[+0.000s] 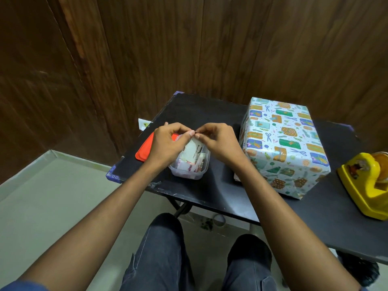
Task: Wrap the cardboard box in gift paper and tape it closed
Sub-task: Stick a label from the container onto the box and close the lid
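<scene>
1. Both hands meet over a clear plastic tub (190,166). Left hand (168,143) and right hand (218,141) each pinch the top edge of a small white card (192,151) printed "Best Wishes"; grip is clamped on the card on both sides, fingertips nearly touching.
2. Tub holds more cards and paper bits. Red lid (144,150) lies just beside it, partly under the left hand.
3. Key relation: wrapped box (283,143) sits on the worktop (210,190) to the right of the grip, just beside the right hand, so the right hand is nearer. Its long axis runs away from the person, slightly angled.
4. Box looks fully covered in pale gift paper with scissors and present motifs; near end folded shut. Tape is hard to make out. Wrapping likely done; card looks like a finishing touch.
5. Yellow tape dispenser (365,185) stands at the far right, beyond the box.
</scene>
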